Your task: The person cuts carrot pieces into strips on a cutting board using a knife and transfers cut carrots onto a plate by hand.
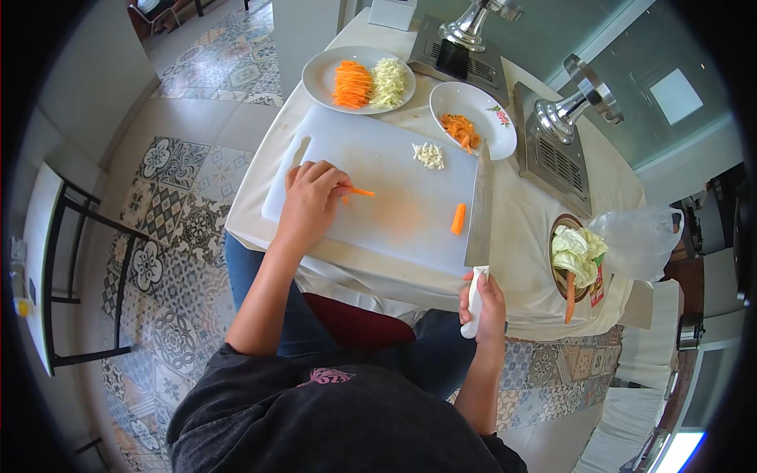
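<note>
My left hand [314, 189] is over the left part of a white cutting board [339, 138], its fingers pinched on a thin carrot strip [362, 191]. A small orange bit lies just below those fingers. My right hand [484, 306] grips the white handle of a large kitchen knife [479, 217] at the board's right edge. The broad blade points away from me, its tip near an oval white dish [501, 132]. Left of the blade lies a short carrot stick [458, 219]. Farther up the board is a small heap of chopped white pieces [428, 155].
At the back, a plate [315, 72] holds carrot strips [352, 84] and pale green shreds [388, 83]. Carrot pieces [460, 131] sit in the oval dish. Two metal stands [556, 118] are behind. At right, a bowl holds cabbage leaves [577, 251] and a carrot [569, 296], beside a plastic bag [635, 240].
</note>
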A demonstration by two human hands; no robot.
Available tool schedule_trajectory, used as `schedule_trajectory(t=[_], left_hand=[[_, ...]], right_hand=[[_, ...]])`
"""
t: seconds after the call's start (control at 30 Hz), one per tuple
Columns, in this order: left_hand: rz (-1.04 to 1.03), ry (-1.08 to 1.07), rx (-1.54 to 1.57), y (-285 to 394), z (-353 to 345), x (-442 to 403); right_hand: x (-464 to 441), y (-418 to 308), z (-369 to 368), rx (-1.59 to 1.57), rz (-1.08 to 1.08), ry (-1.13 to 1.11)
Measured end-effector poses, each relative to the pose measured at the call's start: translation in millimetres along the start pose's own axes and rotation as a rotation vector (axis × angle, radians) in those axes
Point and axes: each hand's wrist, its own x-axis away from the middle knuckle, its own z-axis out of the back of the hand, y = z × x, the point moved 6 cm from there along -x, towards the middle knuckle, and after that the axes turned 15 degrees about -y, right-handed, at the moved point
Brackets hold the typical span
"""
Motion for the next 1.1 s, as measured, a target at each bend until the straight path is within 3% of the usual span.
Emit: schedule_trajectory(t=[0.2, 0.3, 0.4, 0.5, 0.7, 1.1], left_hand=[[-0.335, -0.142, -0.085, 63, -43, 1], [-0.300, -0.168, -0.192, 64, -55, 5], [-0.146, -0.032, -0.062, 52, -35, 8], [0.090, 0.102, -0.138, 14, -5, 17], [0.047, 0.001, -0.151, 3, -5, 23], [-0.219, -0.135, -0.046, 57, -53, -20]], right_hand=[[0, 3, 3, 0.004, -0.006, -0.012], [1, 3, 2, -0.001, -0.009, -0.003], [1, 3, 1, 0.012, -0.002, 0.020], [1, -1, -2, 0.015, -0.014, 0.023], [1, 0, -2, 0.019, -0.029, -0.005], [24, -5, -8, 0.102, -0.040, 0.022]])
